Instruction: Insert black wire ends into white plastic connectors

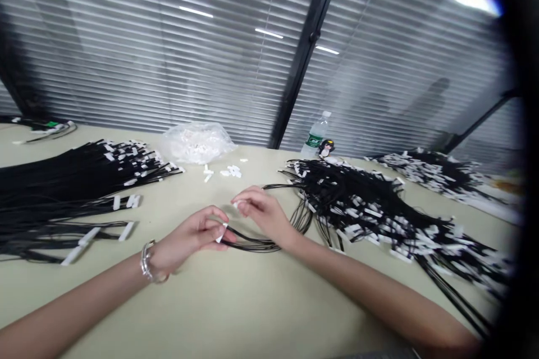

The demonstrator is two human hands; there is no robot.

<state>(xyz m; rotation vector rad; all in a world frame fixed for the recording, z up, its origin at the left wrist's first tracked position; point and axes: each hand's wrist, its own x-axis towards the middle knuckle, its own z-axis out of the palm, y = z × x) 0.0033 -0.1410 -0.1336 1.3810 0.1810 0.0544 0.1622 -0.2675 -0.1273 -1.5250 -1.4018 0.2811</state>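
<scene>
My left hand is closed on the white connector at the end of a bundle of black cables. The cables curve away to the right, passing beneath my right wrist toward a large pile. Just above and to the right, my right hand pinches a small white piece between thumb and fingertips. The two hands are a short way apart. Several loose white pieces lie on the table beyond them.
Black cables with white connectors are heaped at the left and in a pile at the right. Toward the back stand a clear plastic bag of white pieces, a water bottle and a penguin figure. Window blinds rise behind.
</scene>
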